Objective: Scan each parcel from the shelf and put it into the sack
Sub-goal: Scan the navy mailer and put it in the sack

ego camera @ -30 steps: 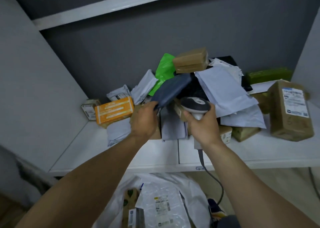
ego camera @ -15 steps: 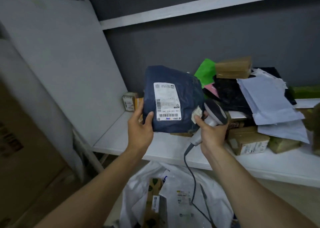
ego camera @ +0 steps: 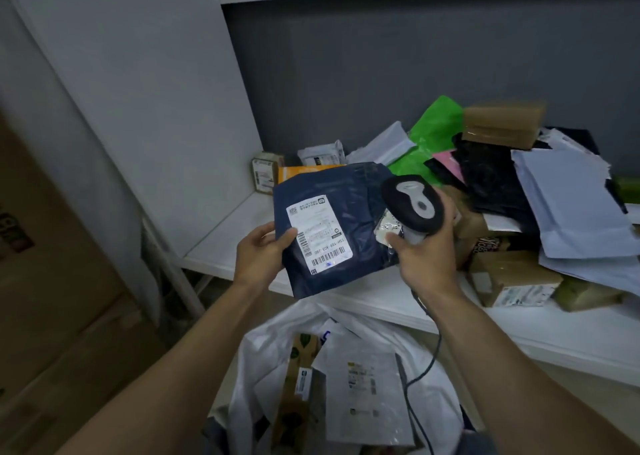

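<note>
My left hand (ego camera: 261,253) grips the left edge of a dark blue mailer parcel (ego camera: 349,212), thumb on its white barcode label (ego camera: 317,234), label side up. My right hand (ego camera: 424,253) holds a black and grey barcode scanner (ego camera: 412,203) by its handle, the head above the parcel's right edge. The scanner's cable (ego camera: 424,371) hangs down past the shelf edge. Below both hands sits the open white sack (ego camera: 263,357) with a brown box (ego camera: 298,378) and a white mailer (ego camera: 363,385) inside. More parcels are piled on the white shelf (ego camera: 221,243) at the right.
The pile holds a green bag (ego camera: 433,132), a brown box (ego camera: 502,122) on top, black bags (ego camera: 488,177), pale mailers (ego camera: 568,205) and cardboard boxes (ego camera: 512,281). A small box (ego camera: 265,172) and an orange parcel (ego camera: 304,170) stand at the back left. Cardboard cartons (ego camera: 45,281) stand at far left.
My left hand pulled the blue parcel out of the pile, turned its label up and tilted it lower. The scanner moved over the parcel's right edge. The view swung left.
</note>
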